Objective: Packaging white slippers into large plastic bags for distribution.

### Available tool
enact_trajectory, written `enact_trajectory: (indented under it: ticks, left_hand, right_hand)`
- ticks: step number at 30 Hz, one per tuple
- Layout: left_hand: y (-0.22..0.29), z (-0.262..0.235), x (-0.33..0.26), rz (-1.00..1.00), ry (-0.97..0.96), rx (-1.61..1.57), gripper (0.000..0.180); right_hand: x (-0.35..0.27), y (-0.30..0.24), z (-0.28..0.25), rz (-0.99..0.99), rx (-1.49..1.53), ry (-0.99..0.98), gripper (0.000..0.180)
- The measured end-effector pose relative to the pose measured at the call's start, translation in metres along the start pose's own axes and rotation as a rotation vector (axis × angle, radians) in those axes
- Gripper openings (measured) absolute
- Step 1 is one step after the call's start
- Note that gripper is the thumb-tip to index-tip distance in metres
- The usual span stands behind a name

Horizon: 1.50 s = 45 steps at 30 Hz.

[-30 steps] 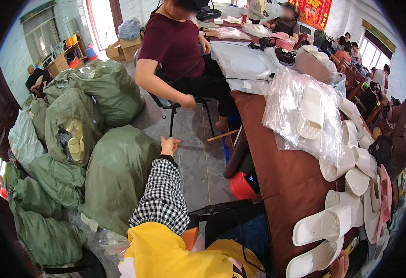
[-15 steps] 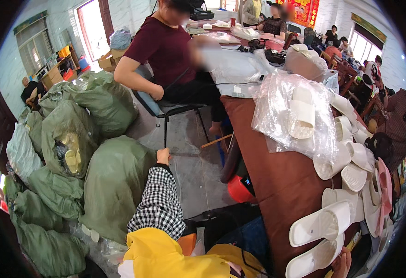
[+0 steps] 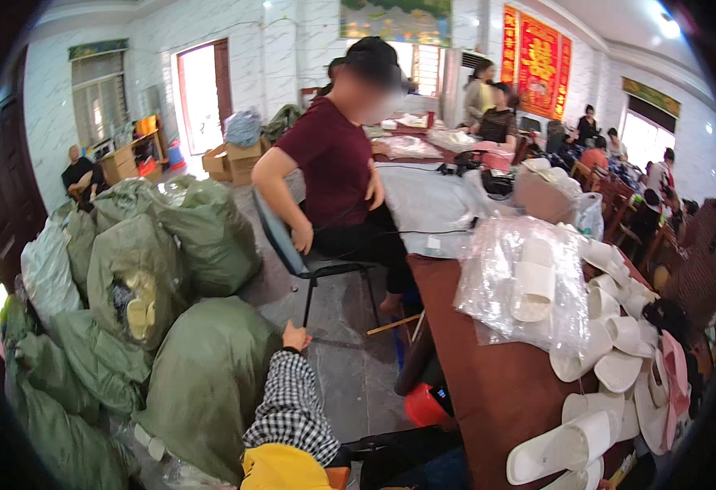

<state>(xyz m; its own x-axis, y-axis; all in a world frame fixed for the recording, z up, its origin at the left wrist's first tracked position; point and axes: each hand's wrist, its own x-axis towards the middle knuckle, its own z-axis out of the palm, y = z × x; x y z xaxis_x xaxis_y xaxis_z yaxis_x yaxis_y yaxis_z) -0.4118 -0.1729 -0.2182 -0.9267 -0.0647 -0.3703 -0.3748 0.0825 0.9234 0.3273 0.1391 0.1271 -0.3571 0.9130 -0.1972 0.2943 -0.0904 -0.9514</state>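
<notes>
My left hand (image 3: 295, 336) reaches out from a black-and-white checked sleeve (image 3: 291, 404) at the lower middle. Its fingers are curled, and it rests against the upper right edge of a big green woven sack (image 3: 207, 380). Whether it grips the sack cloth is unclear. My right hand is out of sight. To the right stands a brown table (image 3: 489, 384) with white slippers (image 3: 566, 445) piled along its right side. A slipper also lies inside a clear plastic bag (image 3: 529, 290).
Several more stuffed green sacks (image 3: 133, 269) are heaped at the left. A person in a dark red shirt (image 3: 333, 171) sits on a chair (image 3: 309, 261) just ahead. A red bucket (image 3: 423, 404) stands under the table. More people sit at tables behind.
The view has tilted up, showing more of the room. My left hand has stayed at the sack's edge, fingers now more curled. The seated person has turned slightly.
</notes>
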Motion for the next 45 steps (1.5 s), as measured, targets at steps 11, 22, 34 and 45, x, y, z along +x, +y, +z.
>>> enact_trajectory:
  ticks: [11,22,34,45]
  left_hand:
    - [0.014,0.002,0.006,-0.033,0.000,0.187,0.077]
    - [0.022,0.008,-0.021,-0.036,-0.049,0.129,0.022]
    - [0.228,0.097,-0.227,0.633,-0.560,-0.670,0.027]
    - [0.295,0.148,-0.425,0.427,-1.402,-0.985,0.034]
  right_hand:
    - [0.009,0.013,-0.008,-0.012,-0.102,-0.083,0.038]
    - [0.018,0.014,-0.009,0.009,-0.013,-0.017,0.038]
    - [0.014,0.005,0.001,-0.049,-0.018,-0.010,0.034]
    - [0.034,0.040,-0.011,-0.173,0.049,-0.033,0.027]
